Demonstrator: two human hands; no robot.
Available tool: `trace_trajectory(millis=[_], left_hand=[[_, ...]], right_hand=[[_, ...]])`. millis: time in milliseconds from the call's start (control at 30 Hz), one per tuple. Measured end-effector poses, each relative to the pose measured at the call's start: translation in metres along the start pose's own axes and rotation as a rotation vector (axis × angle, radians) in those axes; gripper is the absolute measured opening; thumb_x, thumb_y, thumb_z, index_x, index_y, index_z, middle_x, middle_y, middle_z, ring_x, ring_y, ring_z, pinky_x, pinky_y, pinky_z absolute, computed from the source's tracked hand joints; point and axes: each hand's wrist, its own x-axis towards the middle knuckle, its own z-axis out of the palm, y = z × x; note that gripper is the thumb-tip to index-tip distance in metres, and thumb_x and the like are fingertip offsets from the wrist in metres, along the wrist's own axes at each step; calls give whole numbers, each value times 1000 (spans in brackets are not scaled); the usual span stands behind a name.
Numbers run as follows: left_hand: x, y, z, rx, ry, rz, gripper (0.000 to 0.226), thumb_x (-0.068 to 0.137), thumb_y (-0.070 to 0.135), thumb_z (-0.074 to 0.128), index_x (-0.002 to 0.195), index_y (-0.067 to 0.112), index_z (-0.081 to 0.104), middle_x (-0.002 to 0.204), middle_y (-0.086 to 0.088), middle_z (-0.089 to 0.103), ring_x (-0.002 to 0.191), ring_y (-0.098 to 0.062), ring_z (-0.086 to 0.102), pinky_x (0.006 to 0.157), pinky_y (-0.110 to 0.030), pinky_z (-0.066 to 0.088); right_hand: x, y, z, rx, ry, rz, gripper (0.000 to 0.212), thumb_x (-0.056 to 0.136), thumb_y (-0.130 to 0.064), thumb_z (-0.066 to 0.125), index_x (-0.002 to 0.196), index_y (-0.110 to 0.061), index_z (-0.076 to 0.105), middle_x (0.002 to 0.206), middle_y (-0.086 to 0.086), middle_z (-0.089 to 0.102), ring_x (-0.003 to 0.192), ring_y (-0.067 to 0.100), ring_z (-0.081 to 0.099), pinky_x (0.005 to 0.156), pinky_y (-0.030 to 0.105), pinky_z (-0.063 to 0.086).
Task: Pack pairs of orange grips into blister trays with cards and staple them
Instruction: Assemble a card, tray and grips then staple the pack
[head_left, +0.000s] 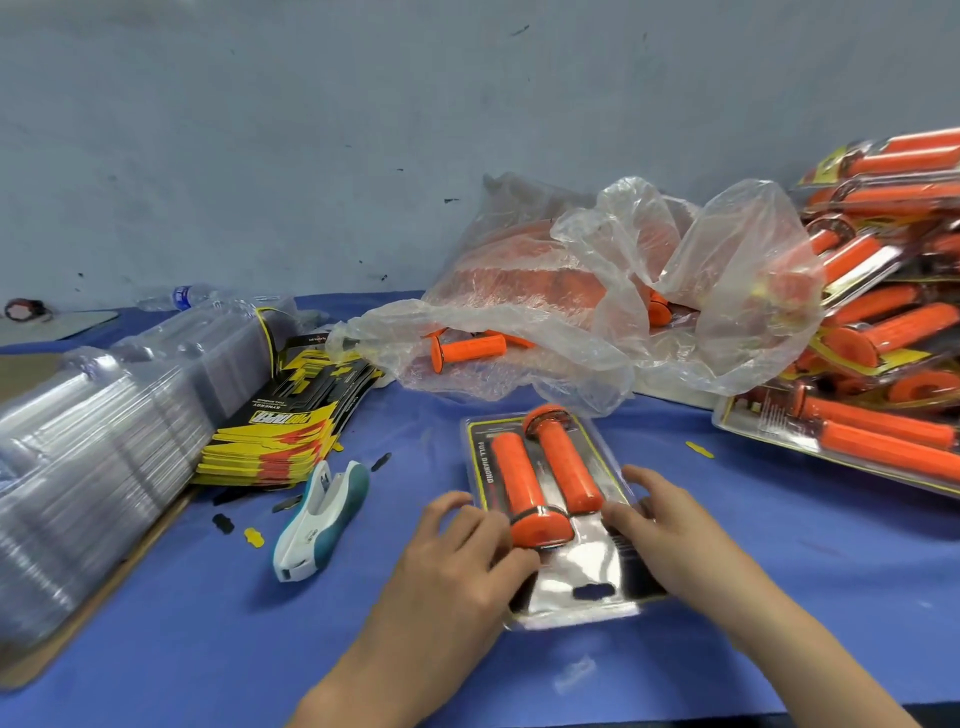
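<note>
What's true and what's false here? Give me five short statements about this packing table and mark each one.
1. The blister tray under the hands holds two orange grips. True.
2. The right hand holds the stapler. False: the stapler lies untouched on the blue cover, left of the tray, and the right hand rests on the tray.
3. A pile of finished packs sits at the right. True.
4. The stack of cards lies right of the tray. False: it lies to the left, beside the stack of clear trays.
5. The left hand touches the tray. True.
</note>
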Motion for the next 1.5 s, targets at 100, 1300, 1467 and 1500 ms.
trace_trajectory(millis=[100, 1300, 1467, 1500], left_hand=[[-1, -9, 2, -112, 9, 73, 17, 90, 19, 54, 85, 21, 70, 83, 2, 60, 80, -19, 56, 85, -29, 47], [-4, -39, 16, -88, 23, -39, 7, 91, 24, 66, 84, 23, 67, 87, 10, 63, 86, -17, 55, 85, -31, 44], [-6, -46, 12, -146, 0, -50, 11, 94, 25, 61, 86, 20, 66, 88, 9, 62, 86, -17, 57, 85, -28, 44], [-6, -42, 12, -149, -1, -50, 11, 95, 25, 62, 86, 20, 66, 88, 9, 62, 86, -17, 57, 85, -28, 45]], right_hand=[[4, 5, -6, -150, -35, -85, 40, 99, -36, 51, 139, -33, 45, 87, -19, 63, 89, 7, 58, 71, 18, 41], [-38, -1, 1, -859, 461, -791, 23, 88, -30, 44, 78, -31, 65, 95, -15, 65, 70, 21, 61, 64, 35, 42], [-27, 8, -16, -823, 472, -656, 27, 71, -14, 84, 79, -32, 66, 104, -19, 67, 79, 20, 64, 74, 36, 42], [-25, 9, -16, -832, 494, -642, 28, 71, -11, 85, 79, -31, 66, 106, -16, 67, 86, 22, 65, 81, 39, 43]])
